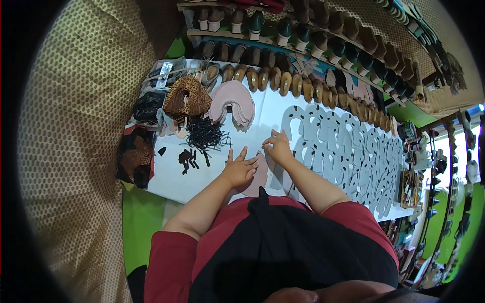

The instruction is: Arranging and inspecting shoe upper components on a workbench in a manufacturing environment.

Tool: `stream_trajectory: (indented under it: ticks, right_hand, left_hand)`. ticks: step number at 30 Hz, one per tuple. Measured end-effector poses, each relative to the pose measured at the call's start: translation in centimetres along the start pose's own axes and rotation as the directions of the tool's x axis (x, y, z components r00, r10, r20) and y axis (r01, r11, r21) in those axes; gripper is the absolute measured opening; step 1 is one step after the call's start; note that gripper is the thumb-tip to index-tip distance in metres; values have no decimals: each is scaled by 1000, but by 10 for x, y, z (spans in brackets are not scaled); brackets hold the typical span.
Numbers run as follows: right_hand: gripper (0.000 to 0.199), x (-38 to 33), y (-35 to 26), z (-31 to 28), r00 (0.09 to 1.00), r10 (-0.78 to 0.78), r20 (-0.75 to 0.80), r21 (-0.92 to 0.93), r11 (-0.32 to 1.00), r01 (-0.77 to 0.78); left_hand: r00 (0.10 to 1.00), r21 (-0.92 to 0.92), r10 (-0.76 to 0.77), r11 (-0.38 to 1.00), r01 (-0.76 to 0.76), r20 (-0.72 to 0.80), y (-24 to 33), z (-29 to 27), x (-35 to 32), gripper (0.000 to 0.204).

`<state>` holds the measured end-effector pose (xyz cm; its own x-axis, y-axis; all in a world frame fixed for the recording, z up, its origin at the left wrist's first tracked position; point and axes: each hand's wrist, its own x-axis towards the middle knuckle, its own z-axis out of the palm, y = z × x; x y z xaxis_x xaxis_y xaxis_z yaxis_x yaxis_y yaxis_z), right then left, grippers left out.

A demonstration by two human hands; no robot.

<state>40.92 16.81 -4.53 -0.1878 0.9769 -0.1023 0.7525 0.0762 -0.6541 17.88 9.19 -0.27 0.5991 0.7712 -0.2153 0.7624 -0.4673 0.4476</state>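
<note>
A pink shoe-upper piece (pixel 259 178) lies on the white table just in front of my body. My left hand (pixel 240 169) rests on its left edge, palm down, with the fingers spread. Just beyond the piece's far right end is my right hand (pixel 279 148), its fingers bent but apart, and I see nothing held in them. Farther off lies a stack of pink U-shaped pieces (pixel 233 103). A pile of thin black strips (pixel 204 135) is left of my hands, and a few short black strips (pixel 188 160) lie nearer.
Rows of pale grey U-shaped pieces (pixel 338 131) with small black tabs cover the table's right side. Leopard-print pieces (pixel 186 98) are stacked at the back left, near a black plastic bag (pixel 149 107). Wooden shoe lasts (pixel 286 83) line the far edge, below shelves of shoes (pixel 303 38).
</note>
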Motion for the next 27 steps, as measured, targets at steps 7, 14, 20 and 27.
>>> stream_trajectory:
  ticks: [7,14,20,27]
  right_hand:
    - [19,-39,-39,-6,907,-412,88,-404,817,410]
    - [22,-25,-47,2,949,-317,-5,-353,888,295]
    - [15,-5,-53,-4,925,-349,149,-413,828,379]
    - [17,-5,-53,4,800,-562,210,-423,685,593]
  left_hand:
    - [999,-18,-51,999,51,17,-2,-1,-8,40]
    - [999,25,-37,999,36,37,-1,-2,-6,40]
    - [999,24,-29,999,29,30,-3,2,-6,39]
    - [999,3,-39,999,39,2,-1,0,-8,40]
